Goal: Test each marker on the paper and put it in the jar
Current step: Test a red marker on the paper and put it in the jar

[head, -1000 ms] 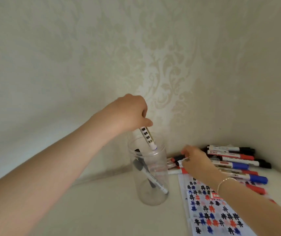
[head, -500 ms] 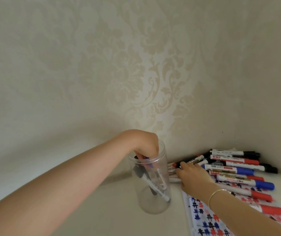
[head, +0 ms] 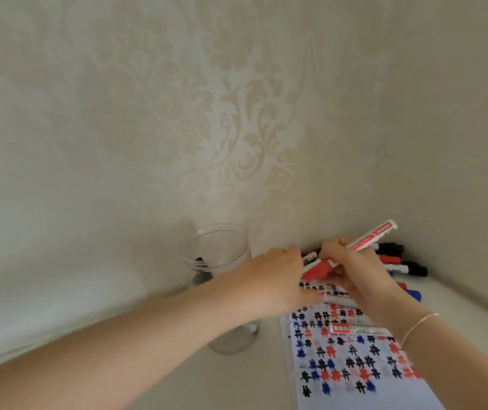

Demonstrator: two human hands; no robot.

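Patterned wallpaper backs the corner. Right hand [head: 352, 267] grips a red marker [head: 352, 247], angled lower-left to upper-right; its cap points at the left hand [head: 275, 279], fingers loosely curled, holding nothing.

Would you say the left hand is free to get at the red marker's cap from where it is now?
Probably yes. The left hand sits right beside the red cap, which sticks out of the right hand toward it, with nothing between them.
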